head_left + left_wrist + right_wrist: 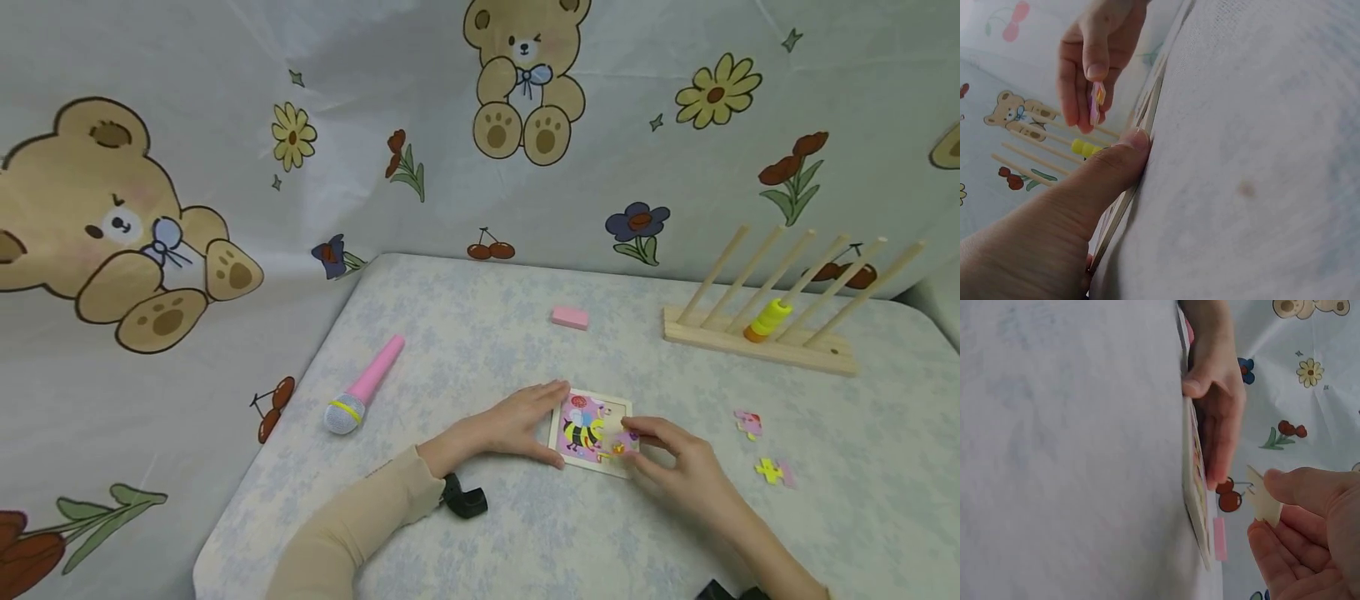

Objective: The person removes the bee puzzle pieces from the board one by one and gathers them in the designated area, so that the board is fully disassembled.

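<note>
A wooden-framed jigsaw puzzle board point(581, 433) with a bee picture lies on the table. My left hand point(517, 421) holds its left side, the thumb near the lower corner and the fingers at the upper one. Over the board's right side, my right hand point(678, 462) pinches a puzzle piece point(1265, 501) between thumb and fingers. In the left wrist view this piece point(1096, 103) appears raised above the board, its pink printed face partly seen. Two loose puzzle pieces, one pink and red point(748, 424) and one yellow and pink point(772, 472), lie to the right of my right hand.
A pink toy microphone point(375, 375) lies on the left. Behind the board is a pink block point(570, 317). A wooden peg rack point(757, 348) stands at the back right, with yellow and orange rings point(770, 317) on one peg. Printed cloth hangs behind the table.
</note>
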Tool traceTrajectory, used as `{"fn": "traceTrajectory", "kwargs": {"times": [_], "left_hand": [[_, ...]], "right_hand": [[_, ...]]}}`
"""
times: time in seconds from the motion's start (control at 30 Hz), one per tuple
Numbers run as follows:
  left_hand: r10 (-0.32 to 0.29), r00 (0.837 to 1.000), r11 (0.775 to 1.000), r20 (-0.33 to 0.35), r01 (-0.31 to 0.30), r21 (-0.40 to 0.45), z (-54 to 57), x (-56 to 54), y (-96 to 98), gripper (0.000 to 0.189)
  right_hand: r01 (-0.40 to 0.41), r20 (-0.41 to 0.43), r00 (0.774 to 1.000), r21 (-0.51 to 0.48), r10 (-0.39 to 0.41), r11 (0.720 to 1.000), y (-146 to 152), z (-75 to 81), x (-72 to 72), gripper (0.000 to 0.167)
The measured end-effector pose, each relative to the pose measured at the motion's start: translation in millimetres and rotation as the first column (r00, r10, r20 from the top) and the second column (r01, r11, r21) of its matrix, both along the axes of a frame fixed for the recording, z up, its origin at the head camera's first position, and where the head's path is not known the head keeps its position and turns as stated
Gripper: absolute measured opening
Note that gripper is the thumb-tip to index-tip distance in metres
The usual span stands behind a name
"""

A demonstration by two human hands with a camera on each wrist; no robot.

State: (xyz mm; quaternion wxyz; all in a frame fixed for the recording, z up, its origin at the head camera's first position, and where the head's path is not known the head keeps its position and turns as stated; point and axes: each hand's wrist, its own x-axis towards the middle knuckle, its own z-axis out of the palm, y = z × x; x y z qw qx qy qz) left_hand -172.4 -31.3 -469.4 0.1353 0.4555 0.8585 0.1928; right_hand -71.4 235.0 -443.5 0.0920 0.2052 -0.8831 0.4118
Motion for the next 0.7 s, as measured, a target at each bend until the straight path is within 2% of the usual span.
{"fn": "traceTrajectory", "kwargs": {"times": [0.17,0.23,0.3,0.37,0.47,0.53,0.7], "left_hand": [[-0.002,1.000,1.000,-0.010,0.002,-0.019,-1.5,-0.1,2.2,0.108],[0.004,1.000,1.000,-0.020,-0.005,-0.030,-0.9,-0.3,1.2,0.108],[0.008,1.000,0.999,-0.018,-0.009,-0.031,1.3,0.3,0.1,0.108],[0.011,1.000,1.000,-0.014,-0.011,-0.029,3.1,0.3,-1.1,0.108],[0.013,1.000,1.000,-0.006,-0.013,-0.028,4.8,0.5,-2.4,0.108],[0.011,1.000,1.000,-0.004,-0.011,-0.026,4.7,0.2,-2.7,0.108],[-0.005,1.000,1.000,-0.002,0.005,-0.014,3.5,0.9,-0.4,0.108]], "right_hand": [[0.056,0.103,0.993,0.024,-0.058,0.998,41.1,14.7,22.9,0.044],[0.073,0.139,0.987,0.019,-0.075,0.997,61.6,15.3,33.8,0.043],[0.127,0.190,0.973,0.047,-0.134,0.991,80.4,13.5,45.0,0.040],[0.187,0.251,0.945,0.105,-0.208,0.977,95.3,9.7,55.5,0.039],[0.256,0.324,0.888,0.244,-0.328,0.935,109.7,2.7,67.1,0.043],[0.275,0.330,0.869,0.301,-0.370,0.913,116.0,-2.5,71.9,0.045],[0.302,0.271,0.878,0.329,-0.396,0.895,126.8,-12.6,80.1,0.043]]}}
